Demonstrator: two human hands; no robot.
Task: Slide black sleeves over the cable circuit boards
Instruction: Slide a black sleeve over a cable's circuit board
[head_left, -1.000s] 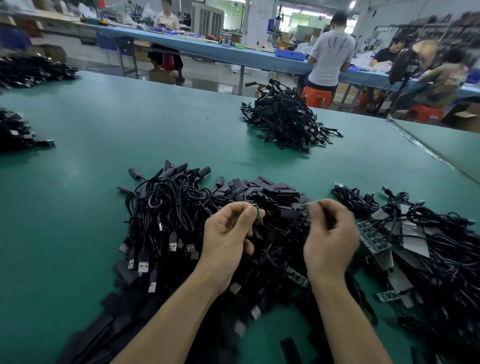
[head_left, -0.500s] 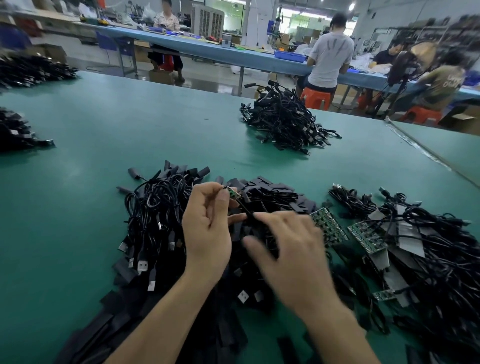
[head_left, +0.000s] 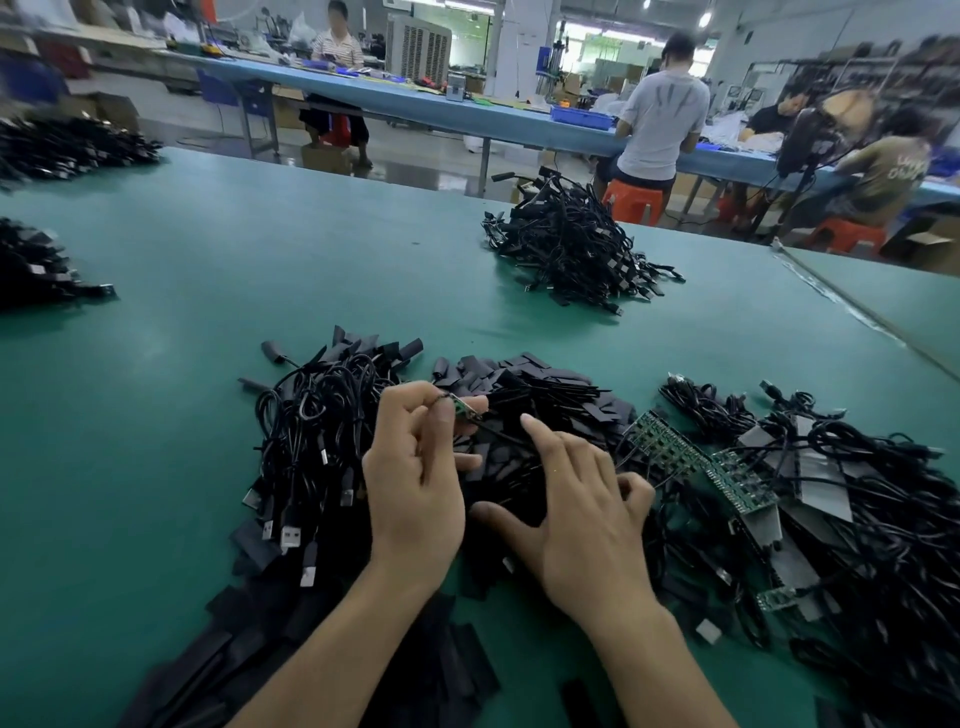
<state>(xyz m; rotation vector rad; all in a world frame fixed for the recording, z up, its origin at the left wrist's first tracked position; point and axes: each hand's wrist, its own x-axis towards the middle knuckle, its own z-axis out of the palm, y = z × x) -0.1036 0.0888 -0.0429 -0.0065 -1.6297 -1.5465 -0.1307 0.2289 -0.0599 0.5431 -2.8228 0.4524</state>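
We see the small flat green circuit board (head_left: 464, 409) pinched between thumb and fingertips of the left hand (head_left: 415, 467), just above the heap of matte black sleeves (head_left: 540, 395). The right hand (head_left: 587, 525) rests on those sleeves beside it, fingers spread and loose, grasping nothing. Glossy tangled cables (head_left: 311, 415) crowd the left knuckles, green board strips (head_left: 670, 447) lie past the right fingers, bare table (head_left: 156, 415) opens beyond.
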